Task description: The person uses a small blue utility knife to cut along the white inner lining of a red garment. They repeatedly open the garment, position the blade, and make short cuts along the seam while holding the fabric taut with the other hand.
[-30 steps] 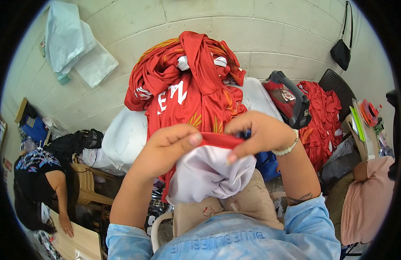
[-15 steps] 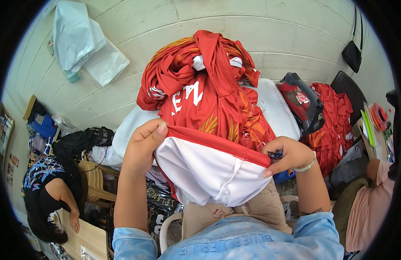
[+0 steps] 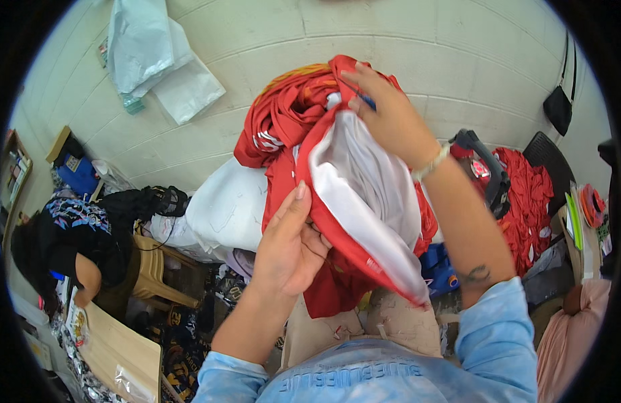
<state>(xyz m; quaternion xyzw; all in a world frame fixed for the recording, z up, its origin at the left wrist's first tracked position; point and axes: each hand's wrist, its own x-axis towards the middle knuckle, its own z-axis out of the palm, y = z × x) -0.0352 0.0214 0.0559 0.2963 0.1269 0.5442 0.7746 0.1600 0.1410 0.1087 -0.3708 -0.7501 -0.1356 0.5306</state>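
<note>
A red garment [image 3: 364, 174] with a white inner side hangs opened out in front of me, its red hem running down toward my lap. My right hand [image 3: 391, 124] is at the hem's upper end, closed on the cloth and on a small dark tool with a blue part [image 3: 366, 101] that looks like thread snips. Lower down, my left hand [image 3: 293, 248] rests beside the hem, palm up, thumb stretched out and fingers loosely bent. Behind the garment lies a heap of red clothing [image 3: 277, 114] with yellow and white markings.
The heap rests on a white surface [image 3: 223, 201] against the wall. More red clothing [image 3: 532, 195] lies at the right, near a dark chair back [image 3: 549, 158]. At the left, a person in black [image 3: 75, 235] leans over a wooden board [image 3: 122, 349] beside a tan plastic chair [image 3: 156, 275].
The garment has turned from level to steeply slanted. My right hand has risen to the upper left with its end of the hem; my left hand has moved right and loosened.
</note>
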